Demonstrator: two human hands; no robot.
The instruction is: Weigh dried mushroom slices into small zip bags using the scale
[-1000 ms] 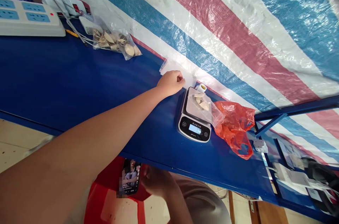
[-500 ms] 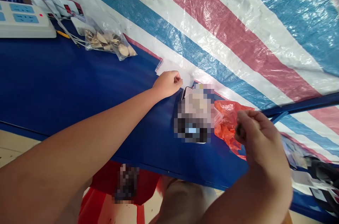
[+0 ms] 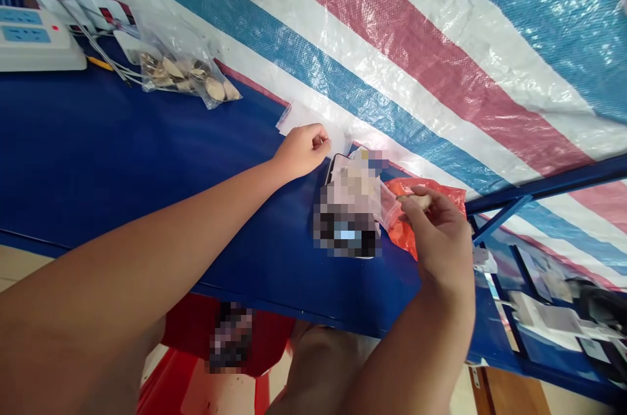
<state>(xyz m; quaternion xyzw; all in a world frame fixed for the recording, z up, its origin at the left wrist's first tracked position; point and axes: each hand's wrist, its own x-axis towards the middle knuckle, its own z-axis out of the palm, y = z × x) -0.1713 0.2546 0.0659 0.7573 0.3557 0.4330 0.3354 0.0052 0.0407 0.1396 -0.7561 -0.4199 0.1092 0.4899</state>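
Observation:
My left hand (image 3: 300, 149) is curled into a loose fist on a flat clear zip bag (image 3: 301, 118) lying on the blue table (image 3: 122, 160). My right hand (image 3: 435, 229) pinches a small pale piece (image 3: 420, 200) over the orange plastic bag (image 3: 411, 232). It sits just right of a small digital scale (image 3: 349, 209), which is blurred out. A clear bag on the scale reaches toward my right fingers.
A clear bag of tan slices (image 3: 183, 75) lies at the far left beside a white power strip (image 3: 36, 42) and thin rods. A striped red, white and blue tarp (image 3: 416, 36) rises behind the table. A red stool (image 3: 196, 369) is below.
My right hand came up from my lap into view and moved left to the orange bag beside the scale, pinching a small piece. My left hand stayed on the clear bag.

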